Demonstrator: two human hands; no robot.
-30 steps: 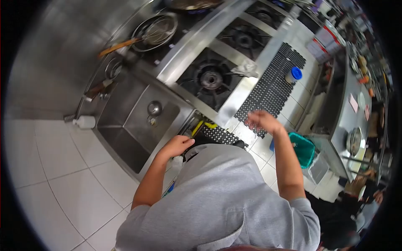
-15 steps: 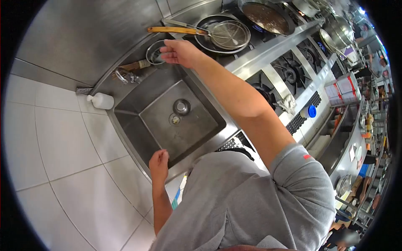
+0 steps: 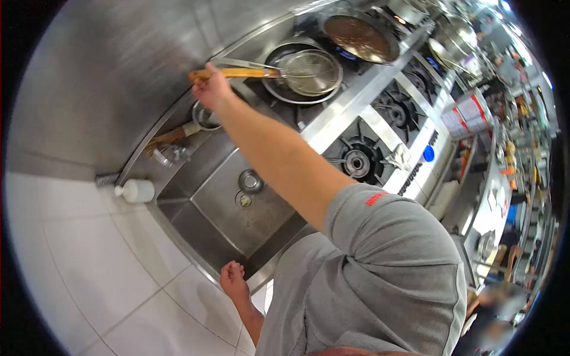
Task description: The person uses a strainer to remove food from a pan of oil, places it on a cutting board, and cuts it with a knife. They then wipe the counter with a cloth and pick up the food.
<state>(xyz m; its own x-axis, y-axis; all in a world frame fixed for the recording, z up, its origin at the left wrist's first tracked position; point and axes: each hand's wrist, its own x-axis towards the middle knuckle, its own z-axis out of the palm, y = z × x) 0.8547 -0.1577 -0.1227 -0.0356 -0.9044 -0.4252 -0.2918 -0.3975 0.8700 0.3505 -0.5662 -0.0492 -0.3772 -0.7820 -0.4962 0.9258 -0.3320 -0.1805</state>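
My right hand [image 3: 211, 89] reaches far forward over the sink [image 3: 196, 234] and closes on the end of the wooden handle of a wire strainer [image 3: 309, 71]. The strainer's mesh bowl lies across a dark pan [image 3: 279, 88] on the back burner. My left hand [image 3: 234, 281] rests on the sink's front rim and holds nothing. The basin holds only a round drain plug [image 3: 250, 181].
A white squeeze bottle [image 3: 135, 191] stands at the sink's left corner, with a brush [image 3: 171, 137] and a small metal pot [image 3: 205, 116] behind the basin. A wok of brown liquid [image 3: 360, 37] sits further along the stove. Nearer are an unlit burner [image 3: 356, 161] and a blue-lidded tub [image 3: 428, 153].
My right arm has swung from the floor side across the sink to the strainer's handle. My left hand has stayed on the sink's rim. My view has turned toward the stove.
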